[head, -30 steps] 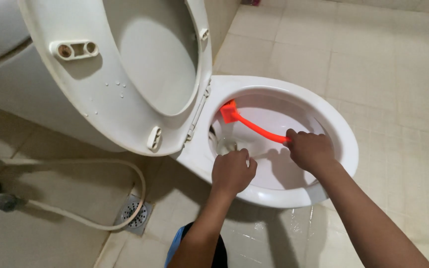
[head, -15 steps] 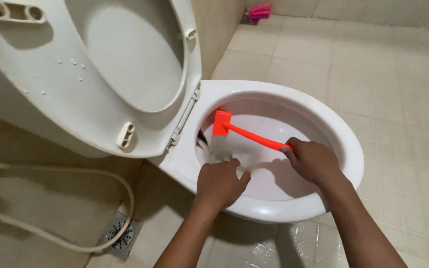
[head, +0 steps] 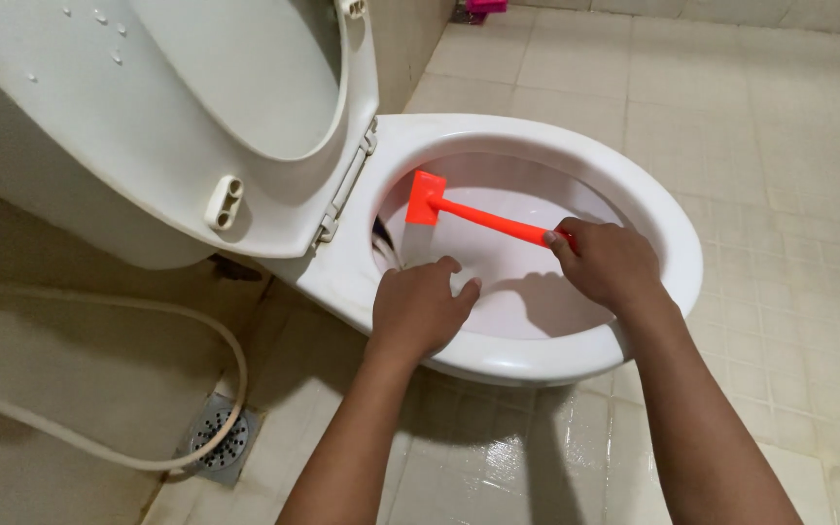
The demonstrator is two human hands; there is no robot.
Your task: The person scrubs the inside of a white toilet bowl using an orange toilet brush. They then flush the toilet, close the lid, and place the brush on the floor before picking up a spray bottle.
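The orange toilet brush [head: 478,216] lies inside the white toilet bowl [head: 668,228], its long axis running from the right hand [head: 607,262] up and leftward, with the square head pointing toward the hinge side at the bowl's back. The right hand is closed around the handle's near end. The left hand [head: 420,306] hangs over the bowl's front-left rim, fingers curled around something pale and mostly hidden; what it is cannot be told. The raised seat and lid [head: 245,107] stand close on the left, while open floor tile [head: 780,126] spreads to the right. A hose [head: 230,350] loops past the floor drain [head: 214,437]. Compared with 0.5 s ago, the brush head sits slightly lower in the bowl and the hands keep their hold.
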